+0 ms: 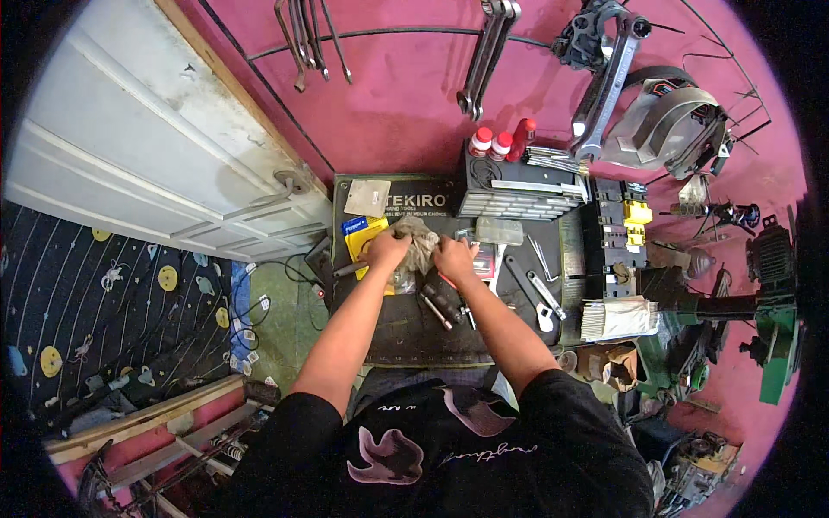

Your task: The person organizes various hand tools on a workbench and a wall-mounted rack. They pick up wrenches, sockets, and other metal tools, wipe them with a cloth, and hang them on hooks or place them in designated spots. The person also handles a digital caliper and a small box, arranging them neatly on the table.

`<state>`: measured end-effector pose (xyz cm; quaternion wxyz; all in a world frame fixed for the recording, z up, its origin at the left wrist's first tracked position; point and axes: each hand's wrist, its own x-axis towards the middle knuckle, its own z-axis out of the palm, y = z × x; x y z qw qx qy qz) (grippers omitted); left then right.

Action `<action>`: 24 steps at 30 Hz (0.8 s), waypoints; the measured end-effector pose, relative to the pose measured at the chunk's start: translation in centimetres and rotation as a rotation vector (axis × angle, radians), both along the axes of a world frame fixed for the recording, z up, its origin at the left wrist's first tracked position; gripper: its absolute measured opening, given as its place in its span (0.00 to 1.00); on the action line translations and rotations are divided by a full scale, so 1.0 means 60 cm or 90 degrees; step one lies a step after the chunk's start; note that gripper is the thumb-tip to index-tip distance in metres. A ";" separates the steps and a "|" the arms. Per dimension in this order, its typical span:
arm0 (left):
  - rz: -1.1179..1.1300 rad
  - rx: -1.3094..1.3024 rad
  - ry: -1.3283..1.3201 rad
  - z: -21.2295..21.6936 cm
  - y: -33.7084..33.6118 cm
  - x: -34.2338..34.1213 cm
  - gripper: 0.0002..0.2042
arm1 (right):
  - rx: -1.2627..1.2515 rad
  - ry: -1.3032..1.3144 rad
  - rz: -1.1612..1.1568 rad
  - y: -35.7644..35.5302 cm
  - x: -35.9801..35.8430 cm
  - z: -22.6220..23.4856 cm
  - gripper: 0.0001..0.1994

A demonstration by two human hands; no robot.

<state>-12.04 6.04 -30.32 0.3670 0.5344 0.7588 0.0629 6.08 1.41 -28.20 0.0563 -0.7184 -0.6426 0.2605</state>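
Over the dark work mat (518, 345), both of my hands grip a crumpled, beige, half-see-through plastic bag (418, 240). My left hand (386, 251) is closed on its left side, and my right hand (455, 258) pinches its right side. What the bag holds, if anything, is hidden. A yellow and blue packet (356, 231) lies partly beneath my left hand. Just below my right hand are a dark tool with a metal end (437, 309) and other small tools. A clear plastic box (499, 230) sits to the right, beyond my right hand.
Wrenches (546, 298) and hex keys (541, 259) lie on the mat's right side. At the back stands a drawer cabinet (518, 200) with red-capped bottles (481, 140) on top. More wrenches (488, 60) hang on the pink wall. A green bench vise (777, 332) is far right; a white door (173, 147) stands left.
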 end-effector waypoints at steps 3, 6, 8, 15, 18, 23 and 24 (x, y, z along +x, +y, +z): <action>0.029 -0.033 0.060 0.003 0.034 0.019 0.29 | 0.073 0.078 -0.074 -0.005 -0.013 0.009 0.31; 0.030 -0.097 0.074 0.027 0.049 0.023 0.31 | 0.076 0.023 0.070 -0.029 -0.021 0.058 0.40; 0.004 -0.098 0.067 0.030 0.050 0.019 0.31 | 0.141 0.000 0.138 -0.045 -0.018 0.057 0.44; -0.103 0.177 -0.030 0.065 -0.048 0.011 0.17 | 0.226 -0.028 0.077 -0.057 0.005 -0.003 0.33; -0.183 0.367 0.075 0.075 -0.128 0.001 0.12 | 0.285 0.033 0.071 -0.069 0.019 -0.015 0.30; -0.121 0.480 -0.002 0.045 -0.226 -0.033 0.11 | 0.226 0.107 0.089 -0.107 0.049 0.016 0.28; -0.097 0.486 -0.019 0.052 -0.238 -0.036 0.14 | 0.203 0.133 0.092 -0.115 0.058 0.021 0.28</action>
